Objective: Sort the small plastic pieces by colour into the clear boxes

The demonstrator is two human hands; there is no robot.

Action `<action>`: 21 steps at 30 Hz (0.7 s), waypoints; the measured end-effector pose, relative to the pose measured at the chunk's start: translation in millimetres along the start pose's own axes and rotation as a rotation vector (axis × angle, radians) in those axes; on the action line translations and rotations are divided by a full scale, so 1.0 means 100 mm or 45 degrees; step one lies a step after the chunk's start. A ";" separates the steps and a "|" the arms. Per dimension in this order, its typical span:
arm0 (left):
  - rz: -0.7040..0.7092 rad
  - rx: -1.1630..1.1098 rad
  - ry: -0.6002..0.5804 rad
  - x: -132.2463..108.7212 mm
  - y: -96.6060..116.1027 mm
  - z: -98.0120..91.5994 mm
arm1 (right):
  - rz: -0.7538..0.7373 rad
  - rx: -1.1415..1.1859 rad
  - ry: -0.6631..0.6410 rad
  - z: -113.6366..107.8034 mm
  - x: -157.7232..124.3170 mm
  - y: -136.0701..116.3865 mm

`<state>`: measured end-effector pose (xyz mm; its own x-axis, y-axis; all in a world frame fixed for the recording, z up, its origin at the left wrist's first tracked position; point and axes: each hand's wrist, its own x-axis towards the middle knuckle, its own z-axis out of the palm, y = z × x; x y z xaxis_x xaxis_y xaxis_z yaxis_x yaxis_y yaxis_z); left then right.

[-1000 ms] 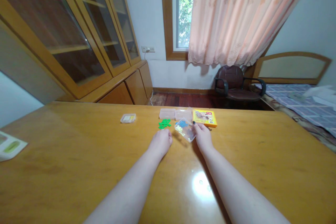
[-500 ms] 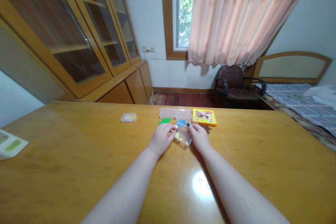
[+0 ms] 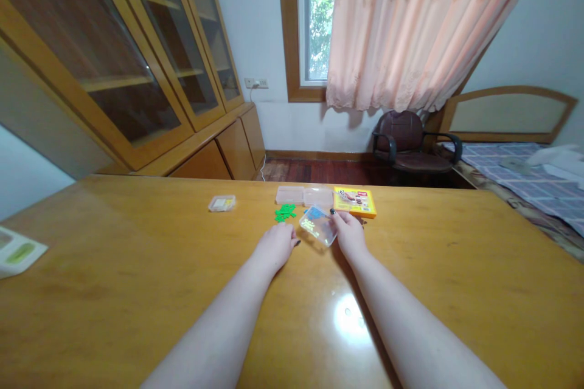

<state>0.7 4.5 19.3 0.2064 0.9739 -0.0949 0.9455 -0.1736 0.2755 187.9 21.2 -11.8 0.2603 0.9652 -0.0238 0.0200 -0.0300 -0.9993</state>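
My right hand [image 3: 350, 236] grips a clear plastic box [image 3: 322, 230] by its right side, tilted above the table. Small pale yellow pieces [image 3: 309, 226] lie in the box. Left of the box is my left hand [image 3: 277, 244], its fingers curled together; whether anything is between them is too small to tell. Just beyond it sits a pile of green pieces [image 3: 285, 213]. Blue pieces [image 3: 314, 213] show behind the box. A few brown pieces [image 3: 362, 220] are partly hidden behind my right hand.
An open clear case [image 3: 291, 196] and a yellow box [image 3: 356, 202] stand near the far edge of the wooden table [image 3: 159, 267]. A small clear box [image 3: 222, 203] is farther left. A white and green item [image 3: 20, 252] lies at the left edge.
My left hand has moved away from the clear box, down and to the left. More of the green pile shows. The box has shifted slightly and remains in my right hand.
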 end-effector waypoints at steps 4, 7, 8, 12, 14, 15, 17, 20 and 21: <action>-0.033 0.045 0.002 0.01 0.01 0.03 | -0.016 0.023 -0.023 0.00 0.02 0.04; -0.038 0.081 0.031 0.02 0.01 0.03 | -0.016 0.033 -0.024 0.00 0.03 0.06; -0.042 0.082 0.042 0.03 0.01 0.03 | -0.010 0.032 -0.019 0.00 0.03 0.06; -0.103 0.012 0.213 0.06 -0.03 0.00 | -0.014 0.014 -0.027 0.00 0.03 0.07; -0.118 -0.055 0.404 0.05 -0.05 -0.04 | -0.028 -0.021 -0.038 0.01 0.02 0.07; -0.096 -0.101 0.495 0.04 -0.05 -0.06 | -0.040 -0.050 -0.047 0.01 0.02 0.07; 0.015 -0.211 0.600 0.01 -0.03 -0.09 | -0.079 -0.125 -0.085 0.01 -0.01 0.05; 0.236 -0.322 0.556 -0.01 0.01 -0.08 | -0.152 -0.216 -0.183 0.01 -0.04 0.03; 0.283 -0.348 0.531 -0.01 0.02 -0.06 | -0.158 -0.221 -0.203 0.02 -0.04 0.03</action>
<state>0.6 4.1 25.3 0.2239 0.9032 0.3662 0.7789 -0.3917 0.4897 185.4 17.7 -14.8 0.0902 0.9926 0.0813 0.2110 0.0607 -0.9756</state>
